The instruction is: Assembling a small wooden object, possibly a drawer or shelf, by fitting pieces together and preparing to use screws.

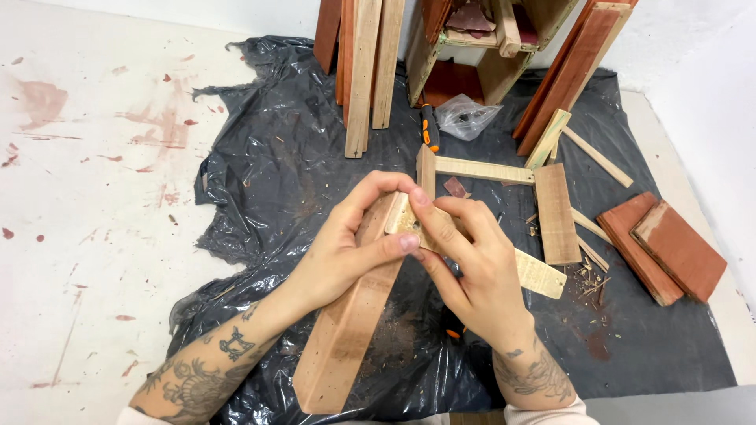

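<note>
Far to the left of your grip lies the pale floor [94, 197], stained with reddish smears, and next comes the crumpled edge of the black plastic sheet [268, 181] that spreads under everything you are handling. Your left hand [346, 252] is closed around the long wooden block [350, 323], thumb pressed on its near face and fingers curled over its top end; the block runs down from your grip toward you, tilted, its lower end near your left forearm. Right beside that grip, touching it, your right hand [472, 267] pinches the pale thin slat [539, 275] against the top of the block, fingertips meeting your left thumb (the exact contact point is hidden under your fingers). The slat runs out to the right of your grip and ends over the plastic.

Above your grip, upright boards [364, 71] lean against the wall, and an orange-handled tool [429, 130] lies beside a clear plastic bag [466, 114]. Just beyond your fingertips a light strip [482, 170] lies crosswise. Right of your grip a short plank [556, 212] lies flat, with wood shavings [591, 275] near it. Farther right, two reddish-brown boards [669, 248] lie side by side, touching, at the sheet's edge.
</note>
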